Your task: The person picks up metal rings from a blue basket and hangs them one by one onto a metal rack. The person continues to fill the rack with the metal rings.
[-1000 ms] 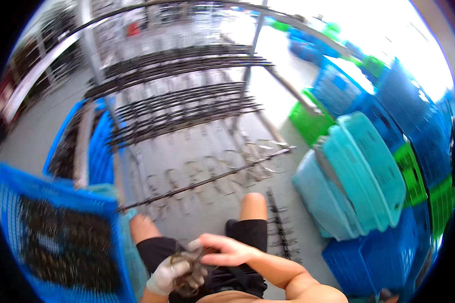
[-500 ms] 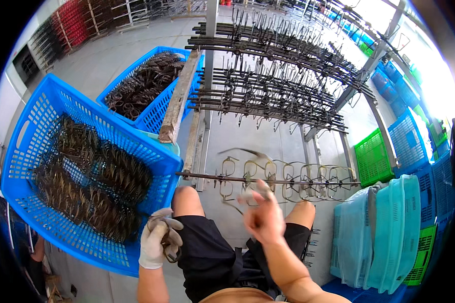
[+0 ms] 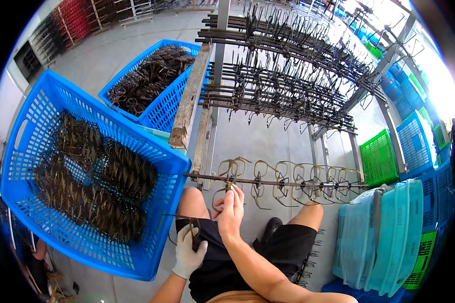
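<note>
Left hand (image 3: 189,255): gripping an eyeglass frame (image 3: 194,231)
Right hand (image 3: 230,212): pinching one on near rod (image 3: 210,177)
Left blue crates (image 3: 159,154): two

Left hand (image 3: 191,252): gloved fingers cover part of wire frame (image 3: 193,228).
Right hand (image 3: 230,211): hides exact contact at rod (image 3: 272,182).
Rack (image 3: 189,96): top cut by upper edge.
Lower blue crate (image 3: 389,297): mostly hidden, cut below.
Black shoe (image 3: 272,228): partly behind shorts (image 3: 293,248).

Workshop: rod rack (image 3: 192,96), stacked crates (image 3: 399,235)
</note>
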Demonstrator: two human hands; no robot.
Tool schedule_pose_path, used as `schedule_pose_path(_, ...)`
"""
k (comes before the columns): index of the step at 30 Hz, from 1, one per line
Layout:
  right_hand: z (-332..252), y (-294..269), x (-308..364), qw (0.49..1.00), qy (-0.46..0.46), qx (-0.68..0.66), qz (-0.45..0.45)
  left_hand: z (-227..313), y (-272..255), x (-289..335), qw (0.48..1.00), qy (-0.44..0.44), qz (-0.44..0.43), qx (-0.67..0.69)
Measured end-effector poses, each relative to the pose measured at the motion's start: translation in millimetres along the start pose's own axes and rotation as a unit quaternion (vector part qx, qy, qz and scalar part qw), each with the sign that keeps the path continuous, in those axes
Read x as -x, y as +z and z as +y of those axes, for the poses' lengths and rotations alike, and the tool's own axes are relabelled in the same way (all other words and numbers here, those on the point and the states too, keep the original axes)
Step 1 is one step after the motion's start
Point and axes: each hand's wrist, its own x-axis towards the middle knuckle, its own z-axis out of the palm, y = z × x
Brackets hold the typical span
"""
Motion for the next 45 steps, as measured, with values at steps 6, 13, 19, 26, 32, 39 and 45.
schedule_pose_path(6,28,1,-28,0.994,-0.089,0.061,0.024,-9,0,28,0.986,0.082,0.022,-0.142)
schedule_pose_path(13,20,9,-22,0.999,-0.041,-0.032,0.015,3,-21,26,0.996,-0.062,0.025,0.051)
schedule_pose_path(19,-53,-50,22,0.875,-0.359,0.149,-0.287,63,-119,-33,0.942,0.033,-0.299,0.152)
schedule_pose_path(26,-77,-97,29,0.82,0.168,-0.047,-0.546,-60,-76,-128,0.998,-0.023,0.034,-0.057)
schedule_pose_path(32,-65,-120,21,0.984,-0.125,-0.046,-0.117,-228,-56,-154,0.748,-0.049,0.036,-0.661)
schedule_pose_path(39,-17,-77,-21,0.998,0.041,-0.038,0.032,-158,-78,-182,0.815,-0.111,-0.06,-0.565)
schedule_pose_path(45,-33,-66,-29,0.995,0.082,-0.037,0.045,-100,-109,-174,0.933,-0.068,0.024,-0.352)
